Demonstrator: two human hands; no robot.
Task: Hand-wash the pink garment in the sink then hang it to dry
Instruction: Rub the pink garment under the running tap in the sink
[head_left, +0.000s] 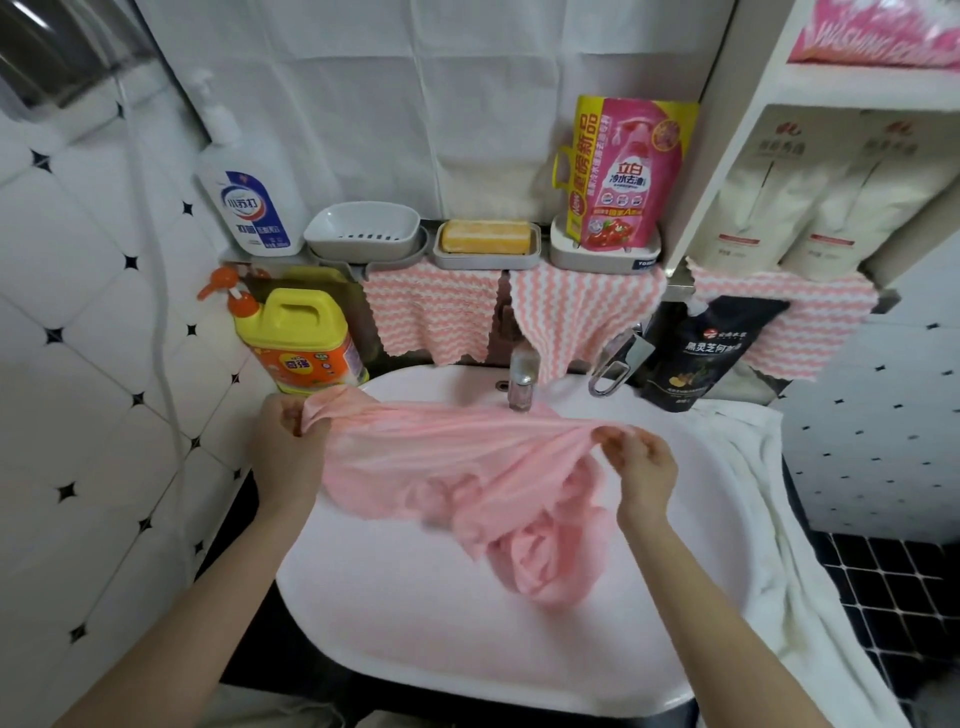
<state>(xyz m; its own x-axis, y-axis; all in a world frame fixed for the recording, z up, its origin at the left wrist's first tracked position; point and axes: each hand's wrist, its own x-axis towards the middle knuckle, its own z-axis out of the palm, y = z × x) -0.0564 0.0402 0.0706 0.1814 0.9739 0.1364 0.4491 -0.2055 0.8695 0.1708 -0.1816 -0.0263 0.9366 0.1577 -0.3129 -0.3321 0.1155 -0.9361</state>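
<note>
Tiled washroom, white sink (415, 623) under a tap (521, 379). Over the sink, pink garment (457, 462) stretched wide, lower folds hanging into it. Seemingly spreading it for washing; next, lowering under the tap to wet. Both arms forward, left hand (283, 452) and right hand (644, 467) apart, fingers (610, 441) curled, pinching the top edge.

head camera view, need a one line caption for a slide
Left hand and right hand grip the ends of a pink fabric garment, stretched above a white ceramic sink.
</note>
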